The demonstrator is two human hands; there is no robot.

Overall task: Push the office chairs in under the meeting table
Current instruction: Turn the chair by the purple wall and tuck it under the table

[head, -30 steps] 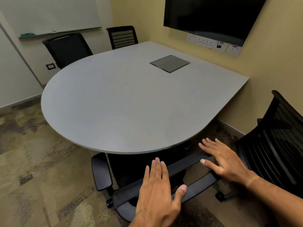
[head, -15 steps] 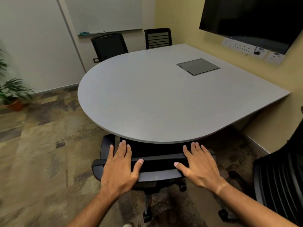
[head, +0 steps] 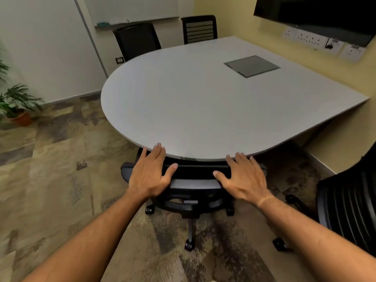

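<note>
A black office chair (head: 195,183) stands at the near curved edge of the grey meeting table (head: 203,102), its seat hidden under the top and its backrest close to the edge. My left hand (head: 151,174) lies flat on the left part of the backrest top, fingers spread, fingertips reaching the table edge. My right hand (head: 243,177) lies the same way on the right part. Neither hand curls around the chair. The chair's wheeled base (head: 190,231) shows on the carpet below.
A second black chair (head: 345,208) stands away from the table at the right. Two more chairs (head: 137,40) (head: 199,29) stand at the far side. A potted plant (head: 18,106) is at the left wall; a screen (head: 317,15) hangs on the right wall.
The chair has turned square to the table and rolled further under it. Both hands went forward with the backrest, and my view swung round to the left.
</note>
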